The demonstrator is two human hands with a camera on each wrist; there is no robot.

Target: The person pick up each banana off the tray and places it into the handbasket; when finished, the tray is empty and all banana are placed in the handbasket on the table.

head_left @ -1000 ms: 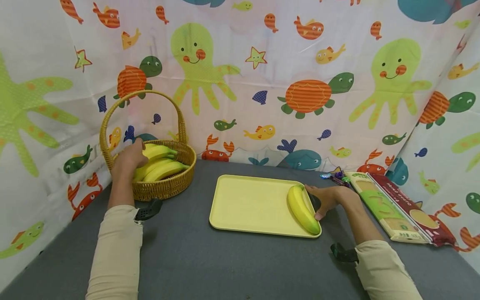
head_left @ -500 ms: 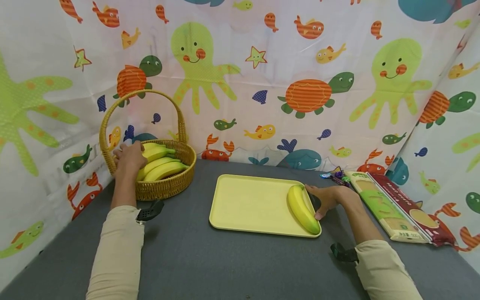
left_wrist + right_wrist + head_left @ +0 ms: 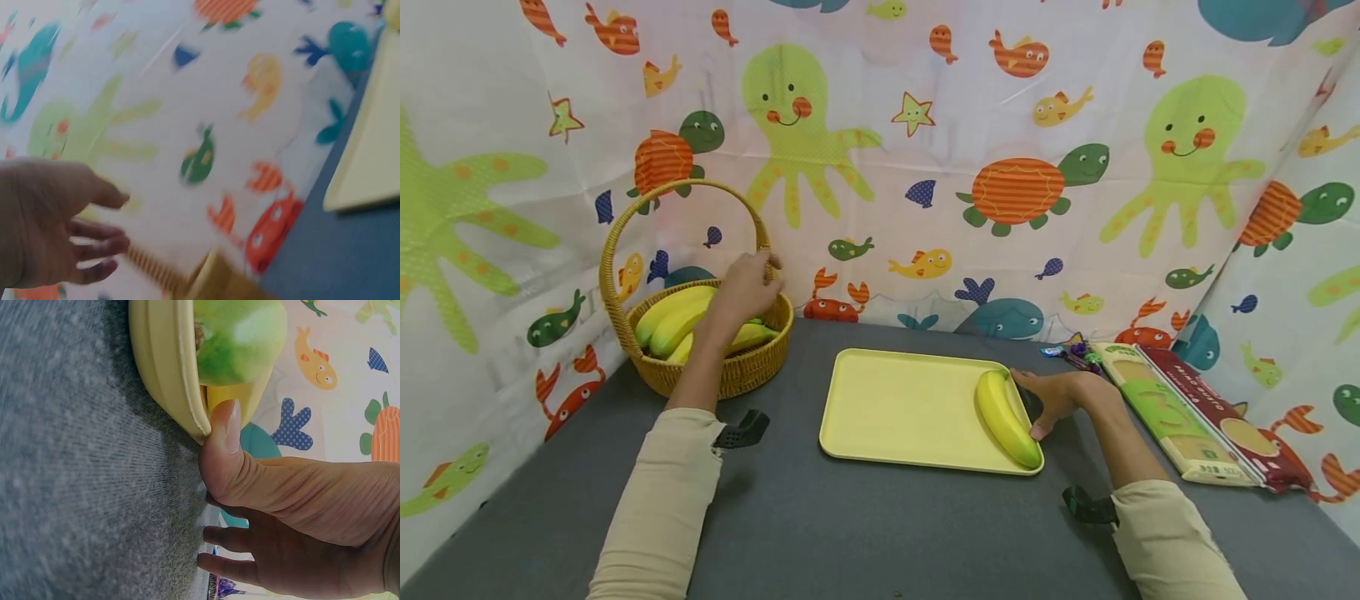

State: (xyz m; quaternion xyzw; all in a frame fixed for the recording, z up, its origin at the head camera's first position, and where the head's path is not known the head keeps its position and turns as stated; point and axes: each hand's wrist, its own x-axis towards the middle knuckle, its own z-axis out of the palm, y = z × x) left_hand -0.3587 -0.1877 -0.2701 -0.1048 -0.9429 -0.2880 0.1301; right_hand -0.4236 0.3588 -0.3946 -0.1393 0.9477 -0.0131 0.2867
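Observation:
A woven basket (image 3: 730,379) with a tall handle stands at the back left and holds several yellow bananas (image 3: 668,317). My left hand (image 3: 747,287) hovers over the basket's right side near the handle. Its fingers are loosely spread and hold nothing, as the blurred left wrist view shows for that hand (image 3: 50,219). A yellow tray (image 3: 902,408) lies mid-table with one banana (image 3: 1006,419) along its right side. My right hand (image 3: 1056,396) rests on the table at the tray's right edge. Its thumb (image 3: 222,434) touches the tray rim (image 3: 159,362), just below the banana's green end (image 3: 240,334).
Two flat food packets (image 3: 1187,408) lie at the right of the grey table (image 3: 865,533), with a small wrapped sweet (image 3: 1071,354) behind them. A sea-animal curtain (image 3: 925,167) closes off the back and both sides.
My left hand has left the bananas at the basket's left side and swung right across the basket, towards the handle. The right hand and the tray's banana have stayed put.

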